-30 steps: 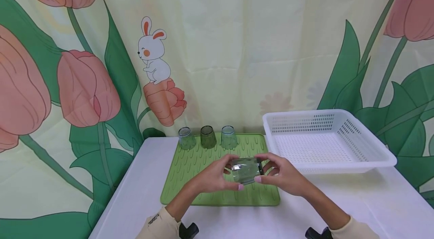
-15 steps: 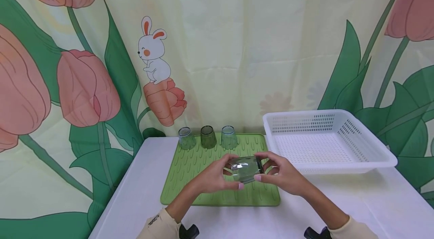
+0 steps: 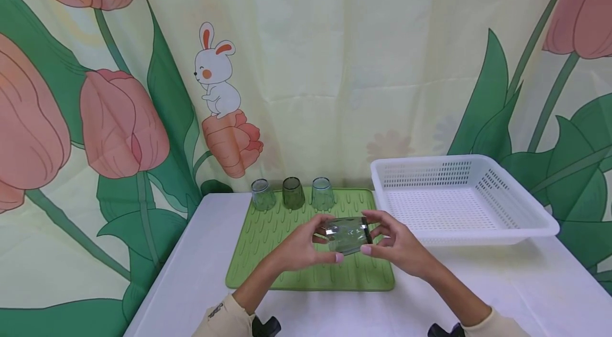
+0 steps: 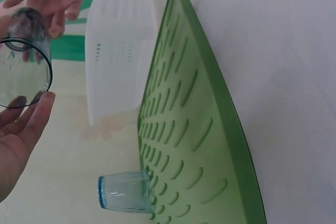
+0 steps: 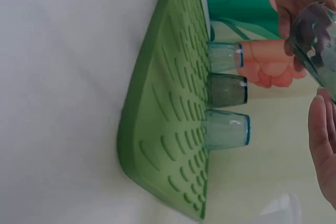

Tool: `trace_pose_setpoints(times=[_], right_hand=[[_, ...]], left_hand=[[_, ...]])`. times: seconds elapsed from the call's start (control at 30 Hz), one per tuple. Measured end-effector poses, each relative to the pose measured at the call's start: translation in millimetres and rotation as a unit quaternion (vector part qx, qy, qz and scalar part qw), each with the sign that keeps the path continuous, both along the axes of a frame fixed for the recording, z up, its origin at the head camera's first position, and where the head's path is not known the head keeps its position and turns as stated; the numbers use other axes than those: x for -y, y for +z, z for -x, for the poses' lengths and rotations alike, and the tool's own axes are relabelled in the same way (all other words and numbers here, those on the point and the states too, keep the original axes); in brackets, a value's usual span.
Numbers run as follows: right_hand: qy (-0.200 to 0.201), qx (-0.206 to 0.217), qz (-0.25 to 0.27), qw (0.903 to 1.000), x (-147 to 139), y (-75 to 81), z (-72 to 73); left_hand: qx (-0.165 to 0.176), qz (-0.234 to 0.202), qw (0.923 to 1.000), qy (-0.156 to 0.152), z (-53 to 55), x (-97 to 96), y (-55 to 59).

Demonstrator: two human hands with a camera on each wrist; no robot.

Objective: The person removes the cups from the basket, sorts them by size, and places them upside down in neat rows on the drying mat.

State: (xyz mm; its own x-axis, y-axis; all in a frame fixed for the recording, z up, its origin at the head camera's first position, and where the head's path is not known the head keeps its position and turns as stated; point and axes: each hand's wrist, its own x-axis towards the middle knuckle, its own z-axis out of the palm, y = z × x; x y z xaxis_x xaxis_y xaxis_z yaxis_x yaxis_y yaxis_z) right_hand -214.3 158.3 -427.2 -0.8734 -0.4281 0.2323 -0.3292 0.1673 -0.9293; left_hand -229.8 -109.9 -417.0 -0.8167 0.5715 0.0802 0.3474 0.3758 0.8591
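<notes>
A greenish clear glass lies on its side in the air between my two hands, above the green mat. My left hand grips it at the rim end, thumb below and fingers above. At the other end, the thicker dark base is held by my right hand. In the left wrist view the rim of the glass faces the camera. Only part of the glass shows in the right wrist view, cut off by the frame edge.
Three glasses stand in a row along the mat's back edge: a bluish one, a dark grey one and a light blue one. To the right is a white perforated basket. A tulip-print curtain hangs behind the white table.
Both hands and the glass have risen very slightly, the right hand a little more. The standing glasses, mat and basket have stayed in place.
</notes>
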Motion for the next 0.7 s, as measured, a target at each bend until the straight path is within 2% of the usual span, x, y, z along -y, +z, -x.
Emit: trace_pose_setpoints(times=[0.13,0.37,0.5,0.7], right_hand=[[0.004,0.032,0.013,0.9994,0.7,-7.2,-0.6],[0.044,0.069,0.034,0.9961,3.9,-16.4,-3.1],[0.031,0.078,0.033,0.9959,7.2,-18.0,-3.2],[0.008,0.071,0.042,0.9966,12.0,-16.0,-4.2]], left_hand=[[-0.004,-0.007,1.0000,0.004,-0.9,-0.4,0.6],[-0.007,-0.012,0.9999,0.002,-3.2,-1.4,2.1],[-0.004,-0.019,0.9998,-0.008,-2.8,-2.2,1.0],[-0.002,-0.018,0.9997,-0.017,-0.8,-2.0,-0.1]])
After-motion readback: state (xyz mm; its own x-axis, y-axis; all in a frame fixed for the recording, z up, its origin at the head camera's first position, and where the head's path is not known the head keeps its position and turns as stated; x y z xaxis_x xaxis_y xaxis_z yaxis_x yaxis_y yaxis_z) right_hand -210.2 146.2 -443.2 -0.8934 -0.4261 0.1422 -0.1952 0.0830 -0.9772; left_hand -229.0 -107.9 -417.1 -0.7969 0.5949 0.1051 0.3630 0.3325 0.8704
